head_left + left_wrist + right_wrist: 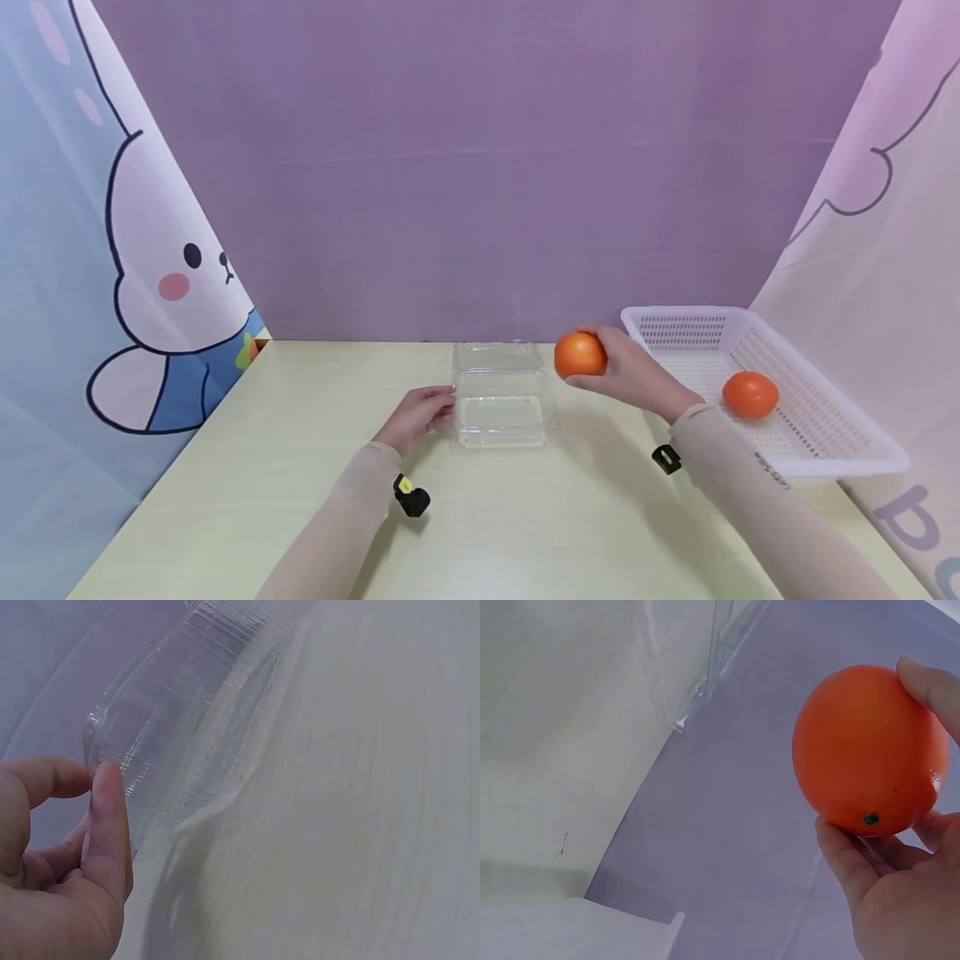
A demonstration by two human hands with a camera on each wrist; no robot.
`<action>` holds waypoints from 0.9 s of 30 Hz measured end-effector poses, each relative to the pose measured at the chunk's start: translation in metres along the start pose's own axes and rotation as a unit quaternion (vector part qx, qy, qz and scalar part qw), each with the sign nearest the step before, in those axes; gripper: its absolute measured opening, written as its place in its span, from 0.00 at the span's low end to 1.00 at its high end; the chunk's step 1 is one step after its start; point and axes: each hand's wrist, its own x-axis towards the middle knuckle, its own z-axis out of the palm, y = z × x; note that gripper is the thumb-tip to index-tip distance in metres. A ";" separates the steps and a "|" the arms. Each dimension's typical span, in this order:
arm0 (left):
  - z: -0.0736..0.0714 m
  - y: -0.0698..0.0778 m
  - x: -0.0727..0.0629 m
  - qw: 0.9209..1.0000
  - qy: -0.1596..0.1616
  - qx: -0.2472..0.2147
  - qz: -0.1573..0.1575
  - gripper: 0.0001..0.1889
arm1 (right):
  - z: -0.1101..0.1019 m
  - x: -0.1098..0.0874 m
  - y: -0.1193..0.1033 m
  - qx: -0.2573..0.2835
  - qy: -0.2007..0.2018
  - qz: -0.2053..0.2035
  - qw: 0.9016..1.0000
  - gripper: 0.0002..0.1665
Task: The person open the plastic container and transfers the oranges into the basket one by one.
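My right hand [633,371] grips an orange [580,355] above the table, just right of a clear plastic clamshell box [501,408]. In the right wrist view the thumb and fingers wrap the orange [870,750], and its small green stem spot shows. The box stands with its lid raised toward the back wall. At its left side my left hand [422,414] pinches the rim between thumb and fingers; the left wrist view shows the clear plastic wall [165,727] at the fingertips. Inside the box I see no fruit.
On the right a white perforated basket [832,417] holds another orange fruit [750,395], under and beside my right forearm. A purple cloth wall [480,183] rises behind the pale wooden table [495,525]. Printed cloths hang at both sides.
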 end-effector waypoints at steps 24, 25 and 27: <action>0.000 0.001 0.000 1.000 0.005 0.005 -0.003 0.22 | -0.040 -0.009 0.012 -0.013 0.019 0.031 0.999 0.49; 0.000 0.001 0.000 1.000 0.005 0.005 -0.003 0.22 | -0.041 -0.009 0.013 -0.013 0.022 0.030 0.999 0.48; 0.000 0.001 0.000 1.000 0.003 0.006 -0.001 0.22 | -0.043 -0.010 0.014 -0.012 0.025 0.028 0.999 0.48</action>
